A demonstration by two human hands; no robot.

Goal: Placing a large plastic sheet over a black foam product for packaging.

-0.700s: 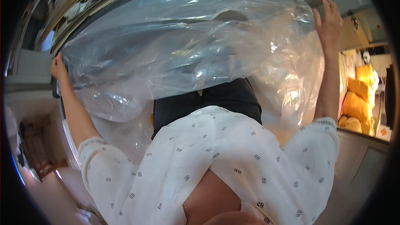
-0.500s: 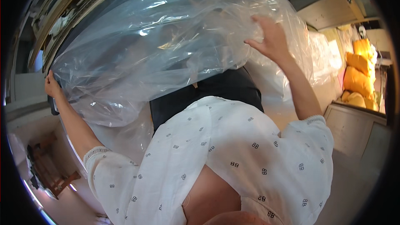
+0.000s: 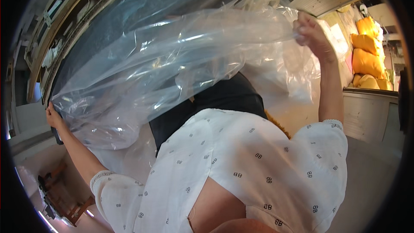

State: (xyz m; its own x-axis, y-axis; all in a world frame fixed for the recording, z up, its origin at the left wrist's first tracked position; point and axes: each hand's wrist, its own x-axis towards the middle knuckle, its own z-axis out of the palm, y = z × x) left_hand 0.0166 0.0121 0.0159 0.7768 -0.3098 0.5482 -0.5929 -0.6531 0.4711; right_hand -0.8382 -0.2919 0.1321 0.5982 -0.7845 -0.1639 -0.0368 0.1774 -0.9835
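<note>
Since the earlier frames the right hand (image 3: 311,32) has been carried back out toward the upper right, away from the middle of the clear plastic sheet (image 3: 172,60) where it was pressed half a second ago, and the sheet has been drawn tighter across the view. The left hand (image 3: 54,116) has been kept at the sheet's lower left edge, a little higher in the picture than before.

The right hand is seen closed into a loose fist, with a gathered fold of the plastic pinched between thumb and curled fingers at the sheet's upper right edge; folds of the plastic run from that grip down toward the left. The left hand is seen curled around the lower left edge of the sheet, where the plastic is bunched; its fingertips are hidden by the plastic, so how tightly it is shut cannot be told.

The sheet is held stretched between the two hands above a dark padded piece (image 3: 228,97), part of which is seen beneath its lower border, just above the white patterned blouse (image 3: 258,164). A wooden frame (image 3: 64,30) is seen curving behind the sheet at the upper left. Yellow bags (image 3: 366,51) are stacked well apart at the far right.
</note>
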